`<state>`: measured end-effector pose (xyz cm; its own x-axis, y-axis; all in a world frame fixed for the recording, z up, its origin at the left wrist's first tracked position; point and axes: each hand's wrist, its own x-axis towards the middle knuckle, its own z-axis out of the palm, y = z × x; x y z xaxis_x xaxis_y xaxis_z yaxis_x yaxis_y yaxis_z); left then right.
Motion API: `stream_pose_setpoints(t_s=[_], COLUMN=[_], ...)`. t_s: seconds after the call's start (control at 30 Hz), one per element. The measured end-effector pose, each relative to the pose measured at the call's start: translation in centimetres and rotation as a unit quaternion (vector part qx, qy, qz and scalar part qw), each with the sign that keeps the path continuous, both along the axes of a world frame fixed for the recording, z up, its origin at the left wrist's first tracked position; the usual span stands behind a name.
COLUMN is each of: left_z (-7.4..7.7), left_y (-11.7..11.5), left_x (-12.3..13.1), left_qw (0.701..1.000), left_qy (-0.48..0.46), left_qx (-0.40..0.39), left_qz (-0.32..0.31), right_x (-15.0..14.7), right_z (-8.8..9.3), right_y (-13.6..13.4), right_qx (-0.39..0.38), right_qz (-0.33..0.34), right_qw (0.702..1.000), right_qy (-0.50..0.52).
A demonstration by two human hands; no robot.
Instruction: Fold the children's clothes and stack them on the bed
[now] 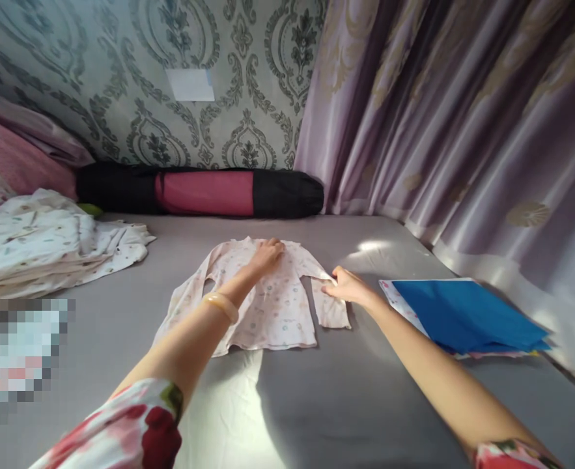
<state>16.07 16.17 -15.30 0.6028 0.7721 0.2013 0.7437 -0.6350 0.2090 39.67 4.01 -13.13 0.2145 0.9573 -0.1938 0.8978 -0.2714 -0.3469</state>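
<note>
A small pale pink long-sleeved shirt with a fine print lies spread flat on the grey bed sheet. My left hand rests on its collar area near the top, fingers curled down on the fabric. My right hand pinches the shirt's right sleeve near the shoulder. A pale bangle sits on my left wrist.
A heap of white printed clothes lies at the left. A black and pink bolster runs along the patterned wall. Blue folded cloth on a printed piece lies at the right, beside mauve curtains.
</note>
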Motion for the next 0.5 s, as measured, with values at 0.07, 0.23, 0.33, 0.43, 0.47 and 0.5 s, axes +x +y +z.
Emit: stream_pose_setpoints(t_s=[0.07, 0.23, 0.33, 0.43, 0.47, 0.5], left_z=[-0.6, -2.4, -2.7, -2.6, -2.5, -2.3], left_y=[-0.5, -1.3, -1.7, -2.1, -2.2, -2.2], left_x=[2.2, 4.5, 4.4, 4.3, 4.3, 4.4], left_qw=[0.998, 0.997, 0.998, 0.999, 0.999, 0.999], left_qy=[-0.031, -0.040, -0.019, 0.013, 0.022, 0.030], left_qx=[-0.022, -0.058, -0.060, -0.048, -0.045, -0.045], left_qz=[-0.052, -0.018, -0.002, -0.003, -0.004, -0.003], right_x=[-0.2, 0.0, 1.0, 2.6, 3.2, 3.8], right_z=[0.3, 3.3, 3.6, 1.8, 1.1, 0.6], right_y=[0.2, 0.7, 0.4, 0.2, 0.2, 0.3], right_qx=[-0.031, 0.085, 0.189, 0.149, 0.122, 0.094], right_qz=[0.013, 0.084, 0.085, 0.067, 0.050, 0.028], right_qw=[0.999, 0.986, 0.929, 0.915, 0.920, 0.926], right_qy=[0.040, -0.114, -0.306, -0.369, -0.369, -0.364])
